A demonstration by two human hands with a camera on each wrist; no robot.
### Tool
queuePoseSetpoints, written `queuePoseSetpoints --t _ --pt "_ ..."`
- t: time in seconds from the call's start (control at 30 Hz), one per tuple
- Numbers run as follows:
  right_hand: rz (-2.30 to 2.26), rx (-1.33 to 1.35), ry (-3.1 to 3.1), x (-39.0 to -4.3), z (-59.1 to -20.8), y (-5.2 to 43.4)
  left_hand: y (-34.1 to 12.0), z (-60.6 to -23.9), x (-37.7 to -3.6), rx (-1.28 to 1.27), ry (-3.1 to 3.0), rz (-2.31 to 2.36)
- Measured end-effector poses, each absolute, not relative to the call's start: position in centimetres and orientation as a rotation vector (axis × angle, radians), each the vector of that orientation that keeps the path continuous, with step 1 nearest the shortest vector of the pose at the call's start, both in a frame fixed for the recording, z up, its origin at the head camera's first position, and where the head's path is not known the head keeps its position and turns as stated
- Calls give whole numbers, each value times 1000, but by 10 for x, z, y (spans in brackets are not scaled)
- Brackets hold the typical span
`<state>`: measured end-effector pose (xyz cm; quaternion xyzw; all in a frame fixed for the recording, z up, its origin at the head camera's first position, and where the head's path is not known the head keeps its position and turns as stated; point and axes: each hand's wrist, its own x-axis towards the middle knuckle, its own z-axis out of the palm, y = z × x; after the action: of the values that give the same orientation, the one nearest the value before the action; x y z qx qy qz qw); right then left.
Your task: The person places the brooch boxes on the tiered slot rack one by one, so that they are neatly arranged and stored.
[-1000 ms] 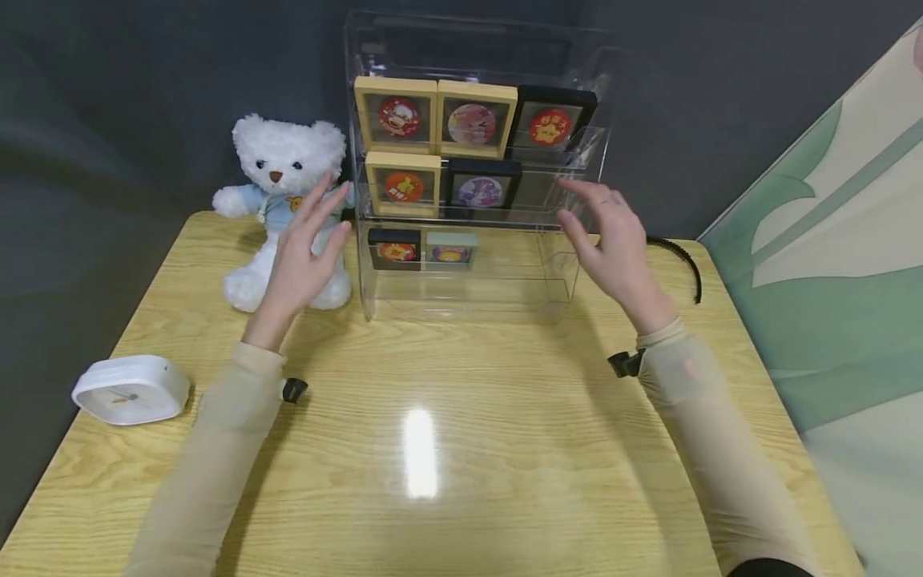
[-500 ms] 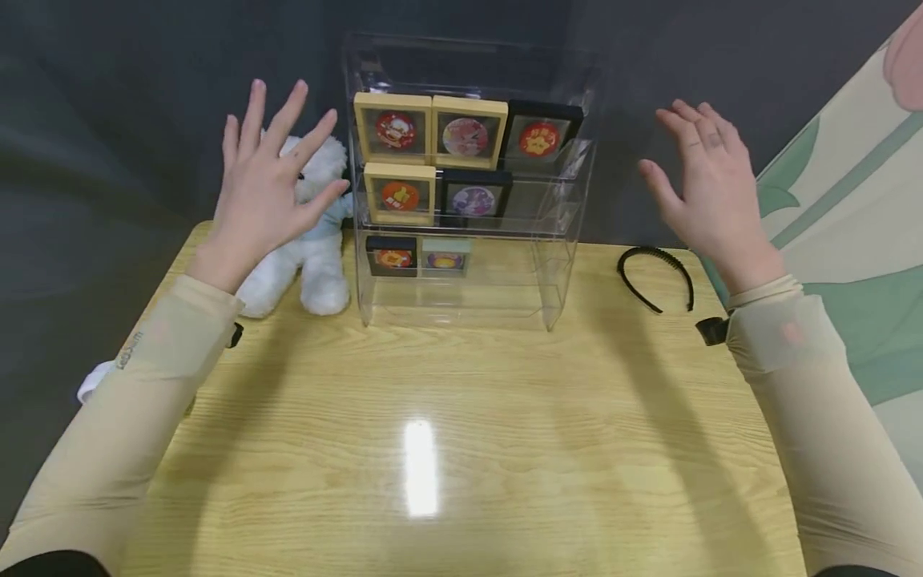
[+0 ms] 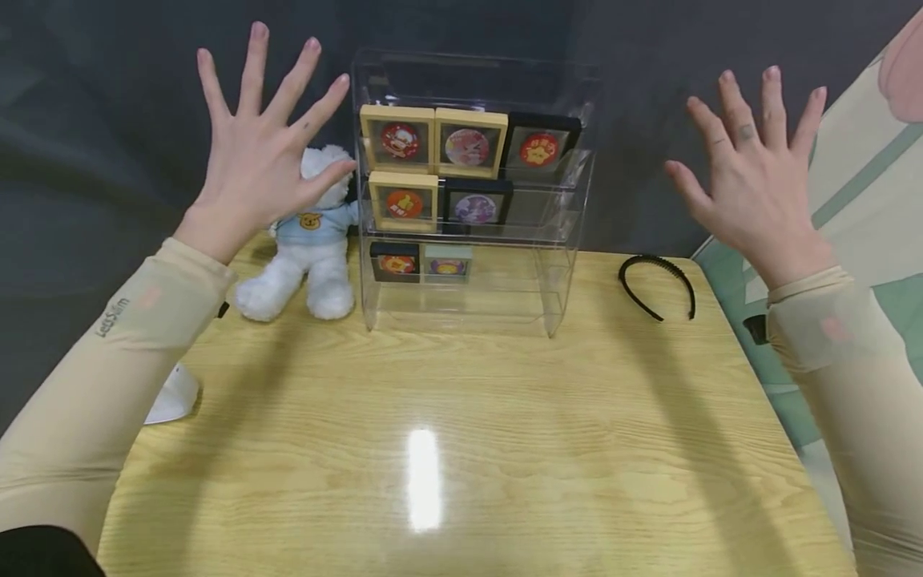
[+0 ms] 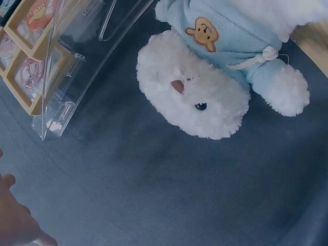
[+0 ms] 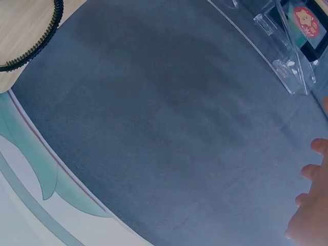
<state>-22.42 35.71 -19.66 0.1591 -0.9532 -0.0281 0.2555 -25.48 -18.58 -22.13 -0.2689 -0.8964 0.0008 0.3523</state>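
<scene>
My left hand is raised with its fingers spread and holds nothing. It covers part of a white teddy bear in a light blue top, whose face shows in the left wrist view. To the right, my right hand is also raised, fingers spread, and touches nothing. Between the hands stands a clear acrylic display rack with three tiers. Framed round badges sit on it: a red one in a yellow frame, a star one in a black frame, and several others on the tiers below.
A black toothed headband lies on the wooden table to the right of the rack. At the left, a white clock is mostly hidden by my left sleeve. Dark cloth hangs behind, and a leaf-patterned curtain borders the right side.
Both hands have moved up and outward, away from the rack's sides, and their fingers have spread wide. The badges and the rack stay as they were.
</scene>
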Motion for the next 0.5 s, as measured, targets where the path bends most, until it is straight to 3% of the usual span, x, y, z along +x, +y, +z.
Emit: queuePoseSetpoints --t 0.5 --pt "-69 392 -2652 -224 -194 352 -193 -215 -254 -701 -2247 -73"
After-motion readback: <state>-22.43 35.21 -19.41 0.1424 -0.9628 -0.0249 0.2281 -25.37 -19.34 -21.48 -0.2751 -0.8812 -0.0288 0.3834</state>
